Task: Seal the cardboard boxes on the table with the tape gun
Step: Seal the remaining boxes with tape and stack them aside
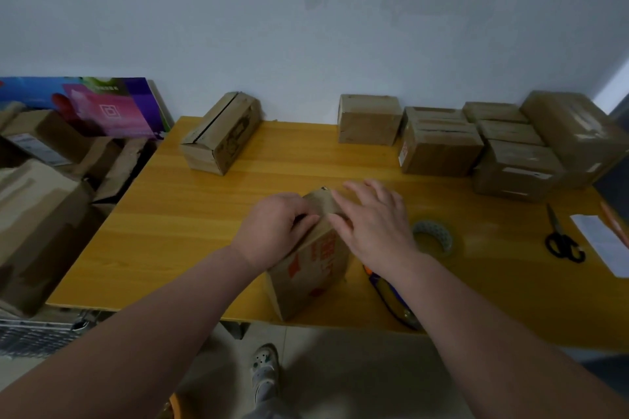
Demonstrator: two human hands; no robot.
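Observation:
A small cardboard box (311,269) with red print stands near the front edge of the yellow table (190,224). My left hand (272,230) grips its top left edge with curled fingers. Flat on the box top lies my right hand (372,218), its fingers straight and pressing down. The tape gun (391,299), blue and orange, lies on the table just right of the box, partly hidden under my right forearm. A roll of clear tape (434,236) lies flat beside my right hand.
An unsealed long box (221,134) sits at the back left. Several more boxes (442,143) crowd the back right. Black scissors (561,238) and a paper slip (602,241) lie at the right edge. Piled cardboard (41,207) stands off the table's left side.

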